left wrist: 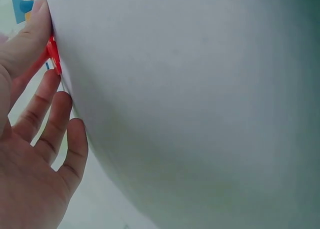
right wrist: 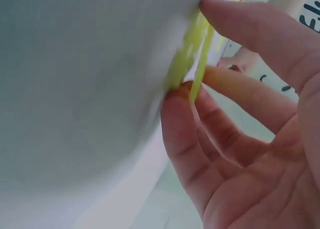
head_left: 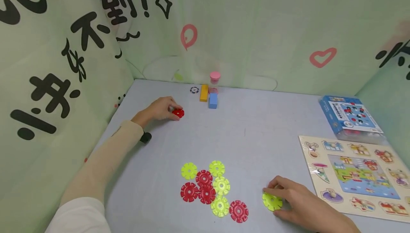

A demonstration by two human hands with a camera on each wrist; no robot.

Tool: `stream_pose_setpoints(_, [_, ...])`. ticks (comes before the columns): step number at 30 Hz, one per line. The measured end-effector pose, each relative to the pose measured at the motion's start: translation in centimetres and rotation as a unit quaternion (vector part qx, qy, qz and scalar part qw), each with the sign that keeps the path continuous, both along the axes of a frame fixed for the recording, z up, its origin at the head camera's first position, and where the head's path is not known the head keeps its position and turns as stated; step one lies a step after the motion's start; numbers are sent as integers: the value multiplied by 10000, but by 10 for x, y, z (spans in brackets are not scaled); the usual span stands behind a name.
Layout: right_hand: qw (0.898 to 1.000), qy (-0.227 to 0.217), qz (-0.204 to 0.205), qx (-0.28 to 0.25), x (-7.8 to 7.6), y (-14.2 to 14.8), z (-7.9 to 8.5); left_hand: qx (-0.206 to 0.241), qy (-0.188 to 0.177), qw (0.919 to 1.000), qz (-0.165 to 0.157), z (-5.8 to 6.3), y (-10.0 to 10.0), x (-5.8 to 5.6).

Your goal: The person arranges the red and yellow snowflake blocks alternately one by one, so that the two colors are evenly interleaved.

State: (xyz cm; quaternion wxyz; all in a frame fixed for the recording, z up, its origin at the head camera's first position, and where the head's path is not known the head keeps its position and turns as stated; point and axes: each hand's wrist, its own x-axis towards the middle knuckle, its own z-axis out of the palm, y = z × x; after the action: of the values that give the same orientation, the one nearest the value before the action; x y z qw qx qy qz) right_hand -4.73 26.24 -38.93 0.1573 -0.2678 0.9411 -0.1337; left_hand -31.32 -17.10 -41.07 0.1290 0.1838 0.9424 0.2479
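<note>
At the table's left side my left hand [head_left: 161,108] pinches a red notched plastic disc [head_left: 178,113] between thumb and fingers. In the left wrist view the red disc [left wrist: 54,55] shows edge-on beside the thumb. At the front right, my right hand [head_left: 298,201] holds a yellow-green notched disc [head_left: 272,201] by its edges. The right wrist view shows that yellow disc [right wrist: 201,59] tilted at the tabletop; whether a second disc lies under it I cannot tell. Between the hands lie several red discs [head_left: 189,192] and several yellow-green discs [head_left: 221,206], close together or touching.
Toward the back stand a yellow block [head_left: 204,93], a blue block [head_left: 213,101] and a clear bottle with a pink cap [head_left: 215,76]. A wooden picture puzzle board [head_left: 346,204] and a blue toy box [head_left: 350,115] occupy the right. Printed curtains [head_left: 250,30] border the table [head_left: 250,126].
</note>
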Motion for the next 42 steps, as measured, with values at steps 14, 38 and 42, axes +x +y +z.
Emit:
stream_pose_setpoints(14, [9947,571,323,-792,-103,-46,22,-260,15,9996,148,1,-3,5])
stream_pose_setpoints(38, [9956,886,76,-287,-264,-225,-8,-529,263,9981,-155,3,3,-2])
stream_pose_setpoints(42, [9969,751,68,-234,-265,-227,-10,-510,174,9985,-51,1,1,-1])
